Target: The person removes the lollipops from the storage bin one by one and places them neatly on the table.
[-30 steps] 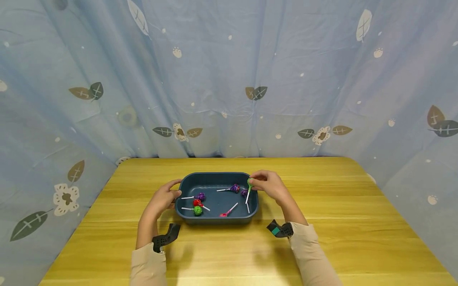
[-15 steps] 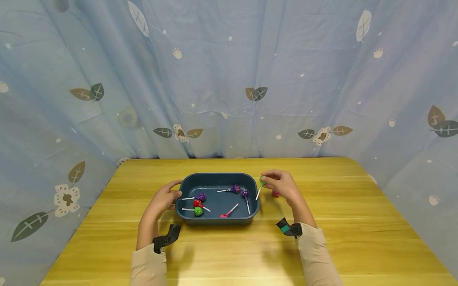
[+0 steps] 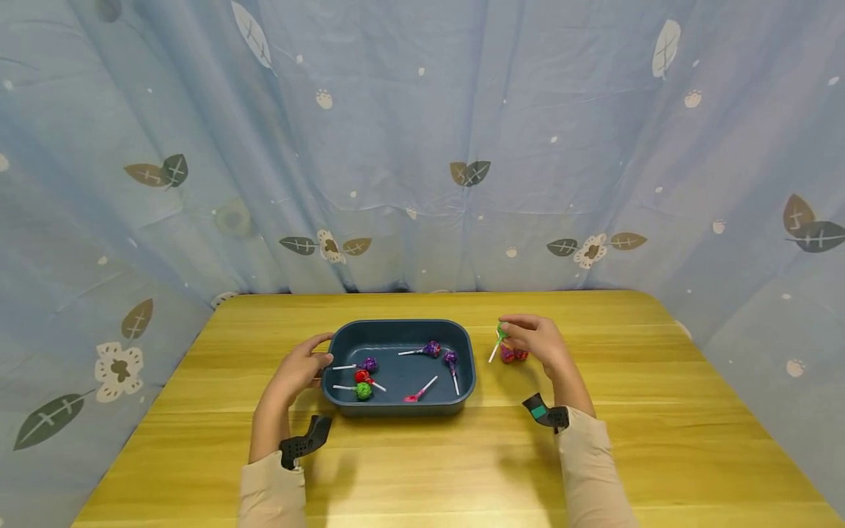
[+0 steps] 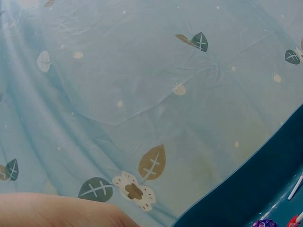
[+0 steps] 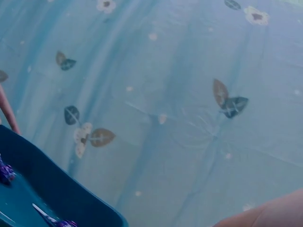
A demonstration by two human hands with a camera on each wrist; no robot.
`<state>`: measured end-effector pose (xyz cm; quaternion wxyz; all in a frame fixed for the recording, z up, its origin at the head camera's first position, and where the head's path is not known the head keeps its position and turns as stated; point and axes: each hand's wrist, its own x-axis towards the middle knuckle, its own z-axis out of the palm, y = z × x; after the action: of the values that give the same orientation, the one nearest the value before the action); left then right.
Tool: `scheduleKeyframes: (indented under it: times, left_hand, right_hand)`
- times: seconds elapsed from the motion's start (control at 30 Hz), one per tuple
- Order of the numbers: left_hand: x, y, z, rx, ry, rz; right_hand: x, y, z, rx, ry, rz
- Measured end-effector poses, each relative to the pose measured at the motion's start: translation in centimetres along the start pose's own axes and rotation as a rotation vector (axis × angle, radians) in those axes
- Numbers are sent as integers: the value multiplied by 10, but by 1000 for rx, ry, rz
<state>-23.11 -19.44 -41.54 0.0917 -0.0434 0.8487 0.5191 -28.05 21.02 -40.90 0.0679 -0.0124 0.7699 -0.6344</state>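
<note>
At its left end, my left hand (image 3: 298, 370) grips a dark blue tray (image 3: 396, 409), the thumb over its rim. Inside it lie several lollipops: a green lollipop (image 3: 363, 391) and a red lollipop (image 3: 361, 375) at the left, a pink lollipop (image 3: 412, 398) near the front, and purple lollipops (image 3: 432, 348) at the left and right. Right of the tray, my right hand (image 3: 538, 341) pinches another green lollipop (image 3: 503, 331) by its head, the white stick slanting down. Under that hand, reddish lollipops (image 3: 507, 353) lie on the table, partly hidden.
The wooden table (image 3: 422, 469) runs to a blue patterned curtain (image 3: 422, 183) at the back and sides. In the right wrist view, the tray's wall (image 5: 71, 194) shows at lower left. Both wrist views are mostly curtain.
My right hand has moved right with the green lollipop, from over the tray's right rim to beside the reddish lollipops. My left hand has stayed on the tray.
</note>
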Motion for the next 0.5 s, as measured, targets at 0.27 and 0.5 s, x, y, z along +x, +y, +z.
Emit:
scheduleKeyframes:
  times: [0.27, 0.5]
  left_hand:
    - [2, 1, 1, -5, 11, -26]
    - [1, 1, 1, 4, 14, -24]
  right_hand:
    - [3, 11, -20, 102, 20, 58]
    - [4, 22, -33, 145, 66, 104]
